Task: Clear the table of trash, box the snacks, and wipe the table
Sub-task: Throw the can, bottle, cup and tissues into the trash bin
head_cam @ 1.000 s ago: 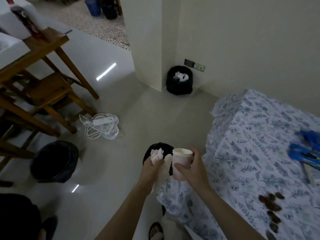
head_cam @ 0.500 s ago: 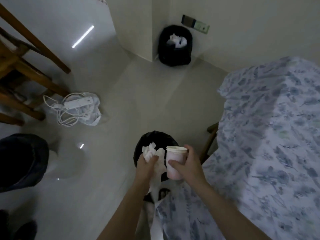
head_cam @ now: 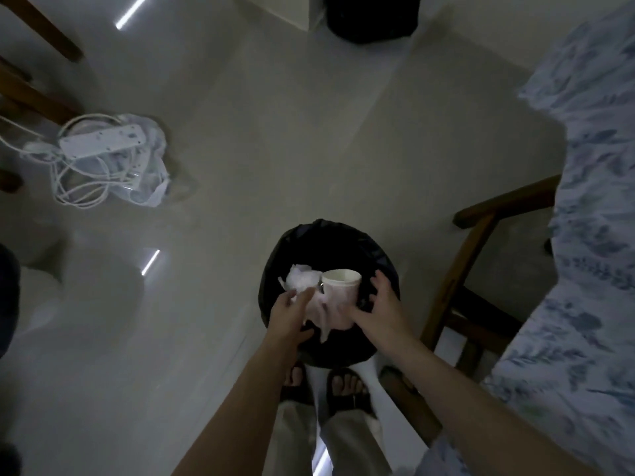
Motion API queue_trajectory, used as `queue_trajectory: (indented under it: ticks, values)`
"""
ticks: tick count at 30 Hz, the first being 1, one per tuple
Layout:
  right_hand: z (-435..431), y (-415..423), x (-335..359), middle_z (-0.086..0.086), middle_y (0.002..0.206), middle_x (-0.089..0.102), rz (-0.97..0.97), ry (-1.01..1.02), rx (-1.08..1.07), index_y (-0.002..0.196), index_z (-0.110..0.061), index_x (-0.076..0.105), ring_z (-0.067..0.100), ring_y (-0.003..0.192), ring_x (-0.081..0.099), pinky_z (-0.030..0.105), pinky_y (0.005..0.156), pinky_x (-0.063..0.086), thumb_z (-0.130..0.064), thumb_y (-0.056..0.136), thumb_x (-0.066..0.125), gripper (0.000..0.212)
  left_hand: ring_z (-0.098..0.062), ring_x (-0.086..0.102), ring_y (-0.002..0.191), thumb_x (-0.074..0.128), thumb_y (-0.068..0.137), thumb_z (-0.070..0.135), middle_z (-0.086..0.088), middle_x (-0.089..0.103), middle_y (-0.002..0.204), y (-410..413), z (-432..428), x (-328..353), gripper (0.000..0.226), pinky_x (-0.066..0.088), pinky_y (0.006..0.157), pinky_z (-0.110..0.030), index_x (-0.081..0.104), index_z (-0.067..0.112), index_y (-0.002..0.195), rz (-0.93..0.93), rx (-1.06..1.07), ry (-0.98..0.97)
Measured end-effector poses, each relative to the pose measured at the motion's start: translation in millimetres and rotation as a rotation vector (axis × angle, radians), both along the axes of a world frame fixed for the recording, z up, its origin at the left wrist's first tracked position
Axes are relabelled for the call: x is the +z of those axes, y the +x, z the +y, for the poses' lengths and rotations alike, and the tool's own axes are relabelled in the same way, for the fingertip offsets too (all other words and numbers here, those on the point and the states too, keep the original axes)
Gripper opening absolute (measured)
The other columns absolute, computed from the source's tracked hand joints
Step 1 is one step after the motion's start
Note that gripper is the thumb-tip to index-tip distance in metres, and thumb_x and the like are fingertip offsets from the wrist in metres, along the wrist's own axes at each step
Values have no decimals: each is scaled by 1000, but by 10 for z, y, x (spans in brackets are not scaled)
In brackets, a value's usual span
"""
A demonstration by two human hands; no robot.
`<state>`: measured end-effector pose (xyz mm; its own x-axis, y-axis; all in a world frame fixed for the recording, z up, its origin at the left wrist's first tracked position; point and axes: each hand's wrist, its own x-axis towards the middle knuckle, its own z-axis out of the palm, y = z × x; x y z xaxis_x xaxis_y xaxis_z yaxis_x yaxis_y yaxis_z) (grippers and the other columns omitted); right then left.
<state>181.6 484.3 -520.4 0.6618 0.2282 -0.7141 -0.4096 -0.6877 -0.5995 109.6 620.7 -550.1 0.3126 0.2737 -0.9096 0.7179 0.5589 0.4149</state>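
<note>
A black-lined trash bin (head_cam: 372,249) stands on the floor just in front of my feet. Over its mouth a crumpled white tissue (head_cam: 301,279) and a white paper cup (head_cam: 341,286) hang loose, blurred by motion. My left hand (head_cam: 291,316) is spread just under the tissue, fingers apart. To the right of the cup, my right hand (head_cam: 382,309) also has its fingers spread and does not grip it. The table with the blue floral cloth (head_cam: 594,235) runs down the right edge.
A wooden chair (head_cam: 477,235) stands between the bin and the table. A white power strip with tangled cable (head_cam: 103,142) lies on the floor at left, near wooden legs (head_cam: 41,36). A second black bin (head_cam: 371,18) sits by the wall corner.
My view tipped down over the bin. Both hands moved over its mouth and opened, letting go of the tissue and the paper cup.
</note>
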Motion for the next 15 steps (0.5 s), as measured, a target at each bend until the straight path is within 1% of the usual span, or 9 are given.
queue_trajectory:
  ticks: [2, 4, 5, 6, 8, 10, 12, 13, 15]
  values:
    - [-18, -29, 14, 1, 155, 24, -11, -21, 69, 150, -17, 10, 20, 141, 27, 39, 114, 29, -41, 80, 70, 95, -23, 52, 109, 53, 95, 26, -12, 52, 132, 18, 11, -29, 47, 47, 94, -40, 43, 10, 138, 35, -132, 125]
    - [-28, -36, 106, 2, 156, 21, -21, -40, 131, 150, -16, 9, 20, 142, 24, 37, 114, 27, -39, 85, 65, 89, -26, 53, 115, 49, 97, 22, -14, 53, 134, 50, 37, 60, 44, 44, 103, -44, 44, 7, 138, 46, -210, 229]
    - [-26, -22, 177, 3, 157, 19, -28, -45, 149, 150, -17, 8, 21, 142, 23, 37, 114, 27, -39, 86, 63, 87, -28, 54, 117, 48, 97, 21, -15, 55, 132, 84, 51, 152, 42, 44, 103, -46, 47, 7, 136, 37, -242, 249]
    - [-20, 6, 278, 3, 157, 19, -36, -43, 157, 150, -18, 8, 21, 142, 23, 38, 114, 28, -39, 87, 62, 86, -29, 55, 116, 49, 96, 20, -15, 57, 129, 125, 59, 252, 39, 45, 102, -46, 50, 6, 132, 24, -281, 260]
    - [-10, 86, 547, 2, 154, 23, -71, -21, 155, 149, -19, 11, 20, 140, 28, 37, 112, 31, -38, 87, 61, 82, -27, 57, 111, 51, 95, 19, -12, 61, 124, 228, 64, 509, 34, 47, 97, -39, 55, 7, 126, -22, -359, 285]
    - [-13, 218, 886, 2, 150, 31, -127, -21, 152, 147, -17, 17, 18, 135, 34, 27, 104, 34, -35, 89, 60, 74, -21, 58, 101, 51, 94, 16, -9, 64, 115, 389, 51, 827, 29, 45, 86, -29, 58, 6, 121, -80, -458, 334]
    - [-62, 357, 1279, 5, 147, 35, -186, -42, 145, 145, -14, 22, 18, 131, 37, 19, 95, 33, -33, 92, 57, 67, -17, 56, 91, 50, 94, 13, -6, 64, 102, 580, 4, 1201, 27, 41, 79, -24, 59, 5, 118, -141, -583, 415]
    - [-112, 417, 1491, 6, 147, 34, -213, -61, 133, 145, -12, 21, 20, 132, 36, 21, 96, 33, -33, 92, 56, 67, -17, 56, 90, 49, 94, 14, -5, 65, 102, 682, -38, 1423, 27, 40, 79, -24, 59, 6, 118, -180, -638, 454]
    - [-236, 509, 1944, 7, 149, 33, -281, -110, 96, 147, -13, 19, 22, 135, 35, 28, 104, 33, -36, 92, 55, 69, -19, 59, 97, 49, 95, 16, -9, 66, 113, 876, -143, 1929, 28, 40, 80, -24, 58, 7, 120, -259, -721, 508]
